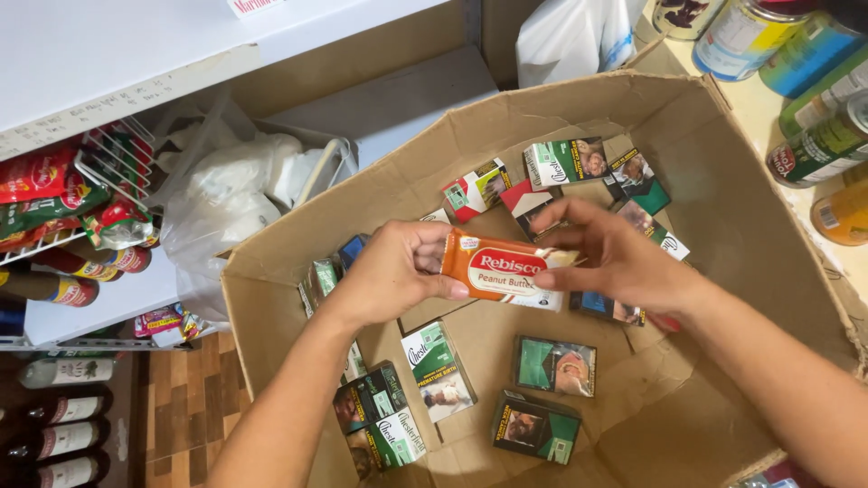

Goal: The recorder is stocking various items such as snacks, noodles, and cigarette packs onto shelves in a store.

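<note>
Both hands hold a small orange and white snack packet [502, 268] above an open cardboard box [723, 163]. My left hand [393, 271] grips the packet's left end with thumb on its front. My right hand [615, 258] pinches its right end between thumb and fingers. Beneath the packet, on the box floor, lie several small green, red and blue cigarette packs [553, 365], scattered flat and at angles.
Tin cans [818, 145] stand at the upper right beside the box. A white plastic bag [226, 194] sits left of the box, next to a wire rack with red snack packs [41, 185]. Bottles [63, 443] lie at the lower left above a wooden floor.
</note>
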